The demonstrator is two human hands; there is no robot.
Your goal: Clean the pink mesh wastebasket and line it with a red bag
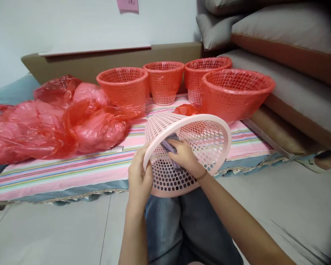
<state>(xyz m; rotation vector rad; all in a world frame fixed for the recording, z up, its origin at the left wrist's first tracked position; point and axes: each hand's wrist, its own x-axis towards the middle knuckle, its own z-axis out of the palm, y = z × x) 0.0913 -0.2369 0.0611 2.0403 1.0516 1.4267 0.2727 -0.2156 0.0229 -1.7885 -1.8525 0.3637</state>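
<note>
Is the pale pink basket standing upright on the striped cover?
No, the pale pink basket is held tilted by the left grip, with its open mouth turned toward the camera.

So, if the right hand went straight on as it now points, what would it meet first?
Past the crumpled grey-purple cloth it holds, the right hand would probably meet the inner wall of the pale pink perforated plastic basket; depth is unclear.

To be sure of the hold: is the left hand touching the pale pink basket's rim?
Touching. The head view shows the left hand curled around the pale pink basket's rim, with no gap visible.
</note>
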